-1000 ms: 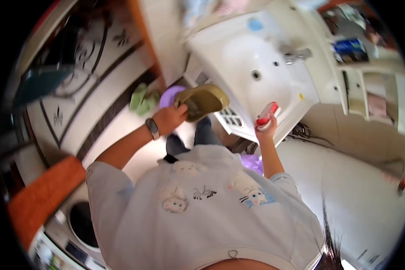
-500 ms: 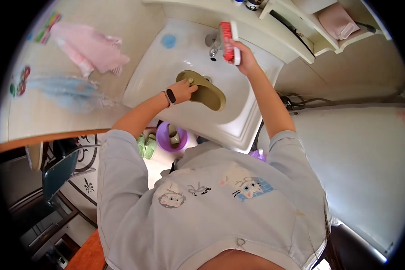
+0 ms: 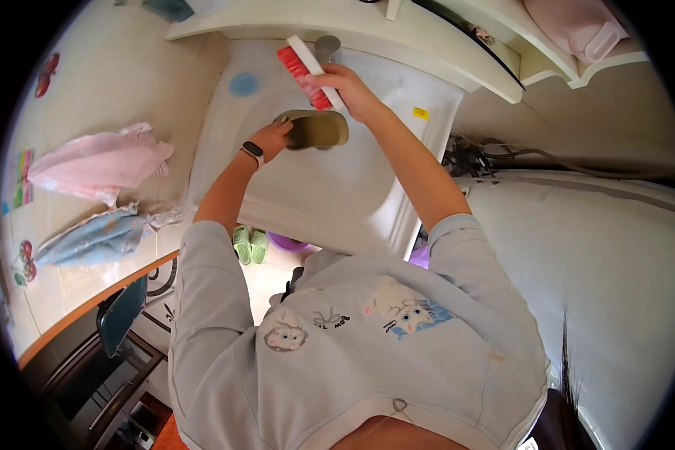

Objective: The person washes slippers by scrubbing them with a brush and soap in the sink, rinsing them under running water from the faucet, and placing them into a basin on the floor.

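Note:
An olive-green clog (image 3: 330,129) is held over the white sink (image 3: 277,191), its opening showing. My left hand (image 3: 271,139), with a dark fitness band on the wrist, grips the clog's left end. My right hand (image 3: 348,90) is wrapped round a scrub brush (image 3: 304,69) with a white back and red bristles. The brush is slanted just above the clog's far edge, its bristles facing left and down. Whether it touches the clog I cannot tell.
The tap (image 3: 327,48) stands behind the brush. A pink cloth (image 3: 101,161) and a blue cloth (image 3: 97,236) hang on the tiled wall at left. Shelving (image 3: 457,56) runs along the back. Green slippers (image 3: 250,245) and a purple basin (image 3: 285,242) are on the floor.
The camera view has shifted. My right hand has brought the brush left and down close to the clog, tilting it. The clog has turned in my left hand, more level now.

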Tool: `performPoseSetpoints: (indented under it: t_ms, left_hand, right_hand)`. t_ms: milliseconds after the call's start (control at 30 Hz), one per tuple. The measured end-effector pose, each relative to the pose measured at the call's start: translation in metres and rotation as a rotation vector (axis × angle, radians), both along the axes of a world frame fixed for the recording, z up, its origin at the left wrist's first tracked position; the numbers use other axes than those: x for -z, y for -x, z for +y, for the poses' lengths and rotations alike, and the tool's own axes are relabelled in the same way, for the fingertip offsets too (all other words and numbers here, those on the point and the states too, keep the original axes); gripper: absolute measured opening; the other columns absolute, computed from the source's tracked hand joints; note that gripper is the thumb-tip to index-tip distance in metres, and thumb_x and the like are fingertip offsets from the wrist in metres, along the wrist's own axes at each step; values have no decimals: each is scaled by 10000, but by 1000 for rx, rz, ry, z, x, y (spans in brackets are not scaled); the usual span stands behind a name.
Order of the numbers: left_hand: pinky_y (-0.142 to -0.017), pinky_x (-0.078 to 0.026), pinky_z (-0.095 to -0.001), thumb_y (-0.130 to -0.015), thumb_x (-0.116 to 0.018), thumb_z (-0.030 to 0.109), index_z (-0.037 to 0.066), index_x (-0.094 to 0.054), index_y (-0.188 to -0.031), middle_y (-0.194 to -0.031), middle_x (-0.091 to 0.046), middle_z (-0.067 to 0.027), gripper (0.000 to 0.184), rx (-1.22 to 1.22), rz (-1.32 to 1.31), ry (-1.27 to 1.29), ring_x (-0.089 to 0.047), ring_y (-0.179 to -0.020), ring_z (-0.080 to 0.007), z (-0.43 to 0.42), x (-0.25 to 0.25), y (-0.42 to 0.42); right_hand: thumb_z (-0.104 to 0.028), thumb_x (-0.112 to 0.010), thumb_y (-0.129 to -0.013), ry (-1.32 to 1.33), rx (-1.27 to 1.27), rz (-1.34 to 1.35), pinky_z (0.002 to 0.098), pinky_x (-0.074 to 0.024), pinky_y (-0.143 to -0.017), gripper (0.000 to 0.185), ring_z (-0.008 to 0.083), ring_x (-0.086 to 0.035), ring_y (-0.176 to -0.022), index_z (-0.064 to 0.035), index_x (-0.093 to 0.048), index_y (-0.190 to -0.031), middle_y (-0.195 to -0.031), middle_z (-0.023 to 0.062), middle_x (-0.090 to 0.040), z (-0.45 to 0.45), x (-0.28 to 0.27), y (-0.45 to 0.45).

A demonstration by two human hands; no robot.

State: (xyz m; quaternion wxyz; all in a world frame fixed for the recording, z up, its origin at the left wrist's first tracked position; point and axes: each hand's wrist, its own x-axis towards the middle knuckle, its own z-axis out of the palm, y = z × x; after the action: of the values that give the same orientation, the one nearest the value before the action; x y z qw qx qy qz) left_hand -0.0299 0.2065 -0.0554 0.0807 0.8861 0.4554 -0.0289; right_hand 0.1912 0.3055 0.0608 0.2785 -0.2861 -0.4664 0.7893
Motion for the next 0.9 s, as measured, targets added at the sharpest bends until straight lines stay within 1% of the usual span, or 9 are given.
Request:
performPoseSetpoints:
  t_ms: [100, 167, 200, 400, 600, 700, 767, 800, 900]
  left_hand:
    - [-779, -459, -386, -759, -485, 46, -8, -562, -863, -1052, -495, -123, 141, -27, -32, -92, -520, -919, -312, 6, 10, -4]
    - [-827, -459, -362, -738, -520, 83, 21, -631, -771, -1082, -481, -87, 132, -197, -51, -44, -495, -995, -265, 13, 5, -18]
    - [-827, -459, -362, -738, -520, 83, 21, -631, -771, -1082, -481, -87, 132, -200, -50, -40, -495, -995, -265, 16, 6, -20]
    - [-827, -455, -368, -754, -503, 89, 33, -606, -894, -1120, -474, -87, 183, -46, 27, -113, -493, -994, -272, 47, 11, -24]
    - [-829, -449, -367, -763, -496, 85, 38, -569, -1002, -1129, -471, -92, 255, -8, -3, -15, -489, -995, -277, 52, 13, -22]
    - [-822, -450, -370, -755, -507, 80, 33, -589, -940, -1101, -480, -90, 208, -18, -73, -77, -499, -974, -271, 50, 16, -15]
    - [-803, -458, -367, -744, -520, 78, 32, -609, -839, -1055, -493, -91, 138, -89, -131, -1, -511, -943, -259, 49, 18, -12]
    - [-803, -458, -367, -744, -520, 78, 32, -609, -839, -1055, -493, -91, 138, -94, -135, -3, -511, -943, -259, 50, 19, -12]
    - [-782, -466, -357, -732, -528, 86, 30, -611, -751, -1012, -500, -89, 102, -22, -124, -108, -517, -922, -248, 47, 20, -9]
  right_hand:
    - [-264, -653, -734, 14, -9, -8, 235, -430, -712, 428, 118, -548, -819, 22, -541, -1033, -902, 61, -584, 2, 4, -1]
    - [-260, -652, -734, 42, -16, 16, 237, -431, -720, 432, 120, -550, -823, 22, -537, -1040, -906, 63, -585, -1, 1, -3]
    - [-258, -651, -735, 31, -4, 19, 237, -432, -723, 435, 121, -551, -821, 23, -535, -1046, -908, 65, -585, -2, 0, -4]
    - [-255, -647, -735, 23, 17, 58, 240, -433, -739, 439, 126, -557, -820, 26, -534, -1053, -917, 71, -584, 4, 6, -5]
    - [-264, -650, -727, 28, 39, 53, 242, -428, -755, 456, 135, -555, -846, 26, -537, -1060, -934, 77, -582, 4, 3, -6]
    - [-268, -649, -726, 28, 52, 69, 246, -422, -766, 472, 138, -547, -869, 27, -532, -1075, -944, 79, -578, 3, 5, -4]
    - [-269, -648, -726, 22, 53, 80, 248, -419, -773, 481, 140, -543, -882, 28, -529, -1085, -951, 80, -577, 3, 4, -5]
    - [-266, -647, -726, 4, 57, 67, 247, -415, -780, 484, 140, -540, -888, 28, -526, -1091, -956, 81, -576, 3, 1, -5]
    - [-262, -647, -727, -3, 50, 48, 246, -411, -786, 489, 140, -536, -895, 30, -521, -1099, -961, 81, -576, 3, -2, -6]
